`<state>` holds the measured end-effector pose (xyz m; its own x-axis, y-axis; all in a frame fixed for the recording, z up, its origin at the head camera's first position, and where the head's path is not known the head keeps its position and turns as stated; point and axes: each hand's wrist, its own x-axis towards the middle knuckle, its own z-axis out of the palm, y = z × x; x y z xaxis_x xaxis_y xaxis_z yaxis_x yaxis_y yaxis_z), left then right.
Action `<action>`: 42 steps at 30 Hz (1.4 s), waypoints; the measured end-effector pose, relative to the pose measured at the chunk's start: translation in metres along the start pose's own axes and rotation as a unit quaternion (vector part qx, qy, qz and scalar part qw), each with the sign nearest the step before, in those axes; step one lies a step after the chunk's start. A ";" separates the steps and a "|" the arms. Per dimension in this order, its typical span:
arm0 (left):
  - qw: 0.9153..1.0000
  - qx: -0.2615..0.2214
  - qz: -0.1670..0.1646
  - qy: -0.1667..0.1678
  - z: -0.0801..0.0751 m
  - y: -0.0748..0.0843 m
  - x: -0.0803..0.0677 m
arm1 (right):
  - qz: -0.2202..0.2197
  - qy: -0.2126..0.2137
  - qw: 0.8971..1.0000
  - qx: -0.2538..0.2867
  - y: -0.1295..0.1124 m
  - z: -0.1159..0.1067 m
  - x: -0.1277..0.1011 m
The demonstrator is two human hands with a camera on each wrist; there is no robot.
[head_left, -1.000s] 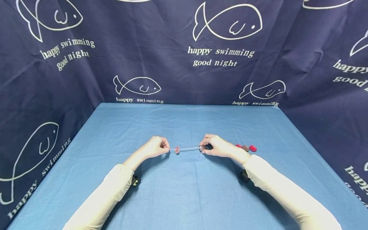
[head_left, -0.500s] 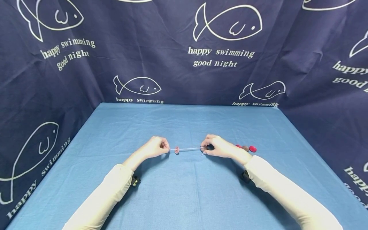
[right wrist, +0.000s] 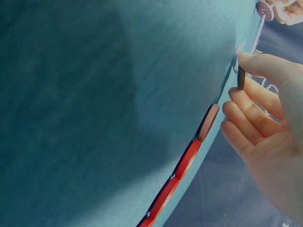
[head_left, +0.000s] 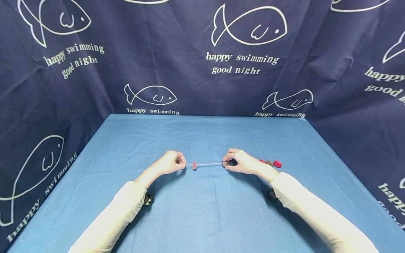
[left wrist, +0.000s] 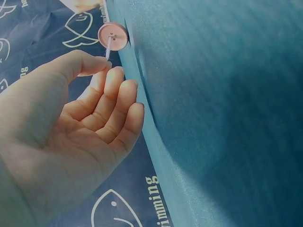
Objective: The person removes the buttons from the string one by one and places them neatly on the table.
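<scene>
A pale string (head_left: 209, 164) runs nearly straight between the hands. My left hand (head_left: 171, 162) pinches its left end between thumb and forefinger, the other fingers loosely curled in the left wrist view. A pink button (left wrist: 113, 36) with several holes is threaded on the string, just beyond those fingertips. At the other end, my right hand (head_left: 240, 162) holds a brown button (head_left: 225, 164) by its edge between thumb and fingers. The string reaches this button, and a short tail shows near it. In the right wrist view the brown button (right wrist: 241, 78) appears edge-on.
Right of the right hand, several buttons lie in a row on the blue cloth (head_left: 202, 211), including a red button (head_left: 277, 164) and a brownish button (head_left: 269, 163). A dark blue curtain (head_left: 190, 52) with white fish drawings hangs behind and along both sides.
My right hand has shifted slightly right with the brown button, widening the gap between the two buttons. The loose string tail beside it looks shorter. My left hand stays almost still.
</scene>
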<state>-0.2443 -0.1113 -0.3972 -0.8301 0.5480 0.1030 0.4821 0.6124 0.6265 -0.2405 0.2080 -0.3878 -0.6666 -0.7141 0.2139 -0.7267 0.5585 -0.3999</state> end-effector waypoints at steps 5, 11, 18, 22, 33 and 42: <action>1.000 -0.005 -0.003 -0.001 -0.001 0.001 0.000 | -0.002 0.007 1.000 -0.004 0.001 -0.001 -0.001; 1.000 -0.008 -0.010 -0.005 0.000 0.000 0.000 | -0.012 0.016 1.000 -0.007 0.003 0.000 -0.003; 1.000 -0.006 -0.011 -0.006 0.000 0.000 -0.001 | -0.006 0.013 1.000 0.001 0.003 -0.001 -0.004; 1.000 -0.007 -0.008 -0.004 -0.001 0.001 -0.001 | -0.002 0.012 1.000 0.005 0.003 -0.002 -0.005; 1.000 -0.006 -0.006 -0.001 0.000 0.000 -0.001 | 0.008 0.000 1.000 0.013 0.004 -0.004 -0.006; 1.000 0.002 -0.014 0.001 -0.001 0.000 0.000 | 0.014 -0.005 1.000 0.013 0.003 -0.007 -0.008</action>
<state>-0.2442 -0.1120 -0.3963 -0.8435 0.5301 0.0867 0.4602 0.6298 0.6258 -0.2387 0.2184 -0.3846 -0.6846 -0.7027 0.1935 -0.7032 0.5671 -0.4288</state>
